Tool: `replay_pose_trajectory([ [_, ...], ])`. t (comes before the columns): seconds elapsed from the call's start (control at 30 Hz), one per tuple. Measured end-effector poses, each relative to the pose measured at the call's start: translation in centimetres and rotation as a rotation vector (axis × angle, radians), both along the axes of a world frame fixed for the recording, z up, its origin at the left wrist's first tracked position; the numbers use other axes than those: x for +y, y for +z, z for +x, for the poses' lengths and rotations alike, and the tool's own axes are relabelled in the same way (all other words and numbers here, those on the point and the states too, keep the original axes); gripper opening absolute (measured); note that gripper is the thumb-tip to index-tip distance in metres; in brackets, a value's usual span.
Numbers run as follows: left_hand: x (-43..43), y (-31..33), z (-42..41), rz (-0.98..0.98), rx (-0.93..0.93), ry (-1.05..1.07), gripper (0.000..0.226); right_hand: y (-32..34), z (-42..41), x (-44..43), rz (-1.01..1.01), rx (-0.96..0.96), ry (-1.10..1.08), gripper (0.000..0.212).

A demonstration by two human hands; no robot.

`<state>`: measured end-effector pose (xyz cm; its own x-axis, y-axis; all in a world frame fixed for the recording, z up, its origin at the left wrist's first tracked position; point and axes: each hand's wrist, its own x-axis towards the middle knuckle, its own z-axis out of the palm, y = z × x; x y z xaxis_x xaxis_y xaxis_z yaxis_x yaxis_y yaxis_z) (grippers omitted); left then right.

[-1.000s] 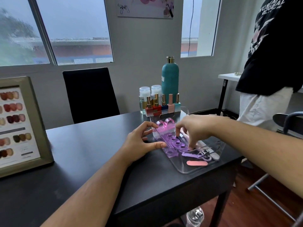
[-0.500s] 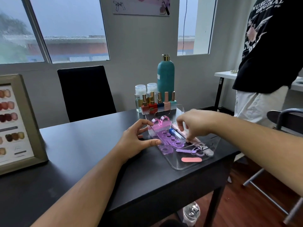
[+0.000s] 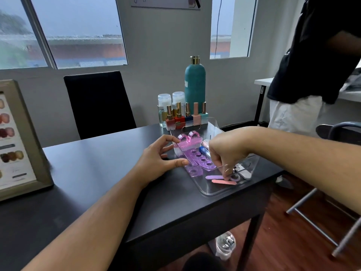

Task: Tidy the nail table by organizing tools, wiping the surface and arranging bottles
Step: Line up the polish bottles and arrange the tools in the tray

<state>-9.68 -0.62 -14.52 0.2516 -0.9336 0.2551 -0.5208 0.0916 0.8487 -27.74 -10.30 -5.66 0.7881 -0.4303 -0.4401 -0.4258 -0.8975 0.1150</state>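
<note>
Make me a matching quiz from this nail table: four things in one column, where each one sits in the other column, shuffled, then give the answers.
Things:
1 teal bottle
2 pink nail file
3 framed colour chart
4 black chair

Places:
A at the left edge of the table
B in the clear tray, near end
C behind the polish bottles
D across the table, below the window

Pairs: 1-C, 2-B, 3-A, 4-D

Soft window [image 3: 78, 30] daylight, wide-angle bowing, blurred edges
</note>
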Motion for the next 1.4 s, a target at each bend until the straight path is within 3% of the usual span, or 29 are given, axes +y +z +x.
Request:
replay_pose_trajectory([
  [0.2,0.1,0.0,0.0,0.005,-0.014,0.001,0.066,-0.3,-0.5,-0.8,0.182,-0.131,-0.001,0.008],
  [0.57,0.1,0.0,-0.1,-0.001,-0.001,0.001,0.066,0.0,-1.0,-1.4,0.097,-0.097,-0.022,0.015],
  [0.7,0.2,0.2,-0.2,0.002,0.024,-0.008,0.069,-0.5,-0.3,-1.0,0.087,-0.16,0.031,0.008],
  [0.83,0.2,0.2,-0.4,0.0,0.044,-0.013,0.07,-0.8,-0.3,-1.0,0.037,-0.269,0.057,0.016],
  [1.0,0.2,0.2,-0.5,0.007,0.03,-0.011,0.07,-0.4,-0.7,-1.6,0.092,-0.208,0.001,0.02],
  [1.23,0.1,0.2,-0.4,0.015,0.024,-0.016,0.068,-1.0,-0.3,-1.4,0.047,-0.227,-0.011,0.016],
  [1.4,0.1,0.1,-0.3,0.002,0.028,-0.017,0.066,-0.9,-0.4,-1.4,0.131,-0.269,0.032,0.019],
])
